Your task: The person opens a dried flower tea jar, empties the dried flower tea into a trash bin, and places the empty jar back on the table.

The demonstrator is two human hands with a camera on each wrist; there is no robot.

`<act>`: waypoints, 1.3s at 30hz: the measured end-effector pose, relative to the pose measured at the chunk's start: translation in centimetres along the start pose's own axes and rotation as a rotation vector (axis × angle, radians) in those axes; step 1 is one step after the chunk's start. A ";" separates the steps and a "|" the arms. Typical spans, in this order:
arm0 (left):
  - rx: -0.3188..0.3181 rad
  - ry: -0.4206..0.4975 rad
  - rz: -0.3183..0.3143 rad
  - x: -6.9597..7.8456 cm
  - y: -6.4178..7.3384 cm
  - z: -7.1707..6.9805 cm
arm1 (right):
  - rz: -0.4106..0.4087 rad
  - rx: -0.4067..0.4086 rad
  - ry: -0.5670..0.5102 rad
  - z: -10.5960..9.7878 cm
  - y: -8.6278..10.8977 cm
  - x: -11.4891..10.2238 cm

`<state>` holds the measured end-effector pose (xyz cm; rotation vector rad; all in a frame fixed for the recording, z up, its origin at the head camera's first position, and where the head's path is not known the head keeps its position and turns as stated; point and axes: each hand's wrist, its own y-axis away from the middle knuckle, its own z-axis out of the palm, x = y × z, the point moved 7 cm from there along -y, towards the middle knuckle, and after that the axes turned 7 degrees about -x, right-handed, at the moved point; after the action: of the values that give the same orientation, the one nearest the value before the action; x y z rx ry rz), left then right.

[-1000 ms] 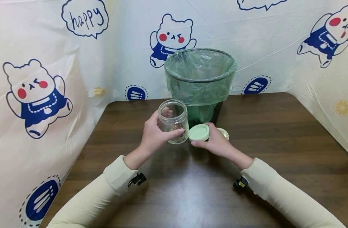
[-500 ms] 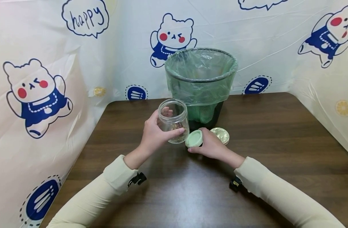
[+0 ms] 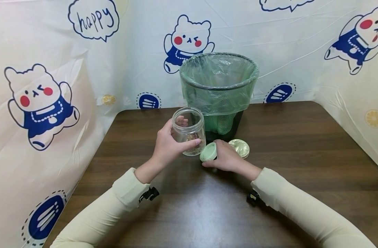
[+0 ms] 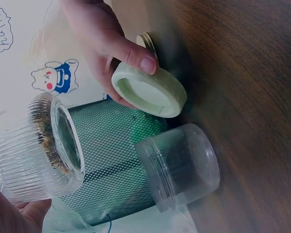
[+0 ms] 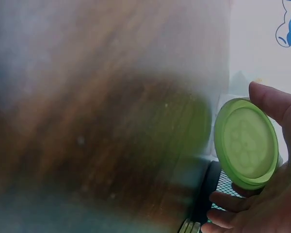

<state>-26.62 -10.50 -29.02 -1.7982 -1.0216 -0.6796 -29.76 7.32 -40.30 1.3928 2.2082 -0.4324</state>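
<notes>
My left hand [image 3: 168, 144] grips a clear ribbed glass jar [image 3: 199, 132] around its side, its mouth uncovered and tilted up slightly. Dry brown bits [image 4: 47, 131] lie at the jar's bottom. With thumb and fingers, my right hand [image 3: 227, 156] holds a pale green round lid [image 3: 208, 152] by its edge, tipped on its side. The lid is low, just right of the jar; whether it touches the table I cannot tell. A paw-like relief shows on the lid's face [image 5: 247, 143] in the right wrist view. Behind my right hand lies a gold round lid [image 3: 241, 147].
A mesh bin [image 3: 220, 100] with a green bag over its rim stands at the table's back. In the left wrist view, a clear empty-looking container [image 4: 184, 165] sits beside the bin. A printed cloth [image 3: 139, 51] hangs around the brown wooden table [image 3: 300, 155].
My right hand has moved left and nearer to me, turning the green lid more onto its side. More of the gold lid shows. My left hand and the jar have stayed in place.
</notes>
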 end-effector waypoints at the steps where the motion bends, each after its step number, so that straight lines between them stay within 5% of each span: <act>1: 0.000 -0.001 -0.001 0.0 0.0 0.0 | -0.001 -0.002 0.005 0.0 0.0 0.0; 14: 0.009 -0.005 0.025 -0.1 0.3 -0.3 | 0.052 -0.058 0.109 0.1 0.1 0.0; 32: 0.001 0.011 -0.020 -0.4 0.5 -0.5 | 0.117 -0.136 0.234 1.0 0.3 0.4; 39: -0.006 0.008 -0.036 2.5 0.9 -0.7 | 0.149 -0.151 0.238 1.2 0.3 0.6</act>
<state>-24.57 -10.43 -27.12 -1.7849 -1.0493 -0.7121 -29.43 7.28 -41.65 1.5801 2.2457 -0.0471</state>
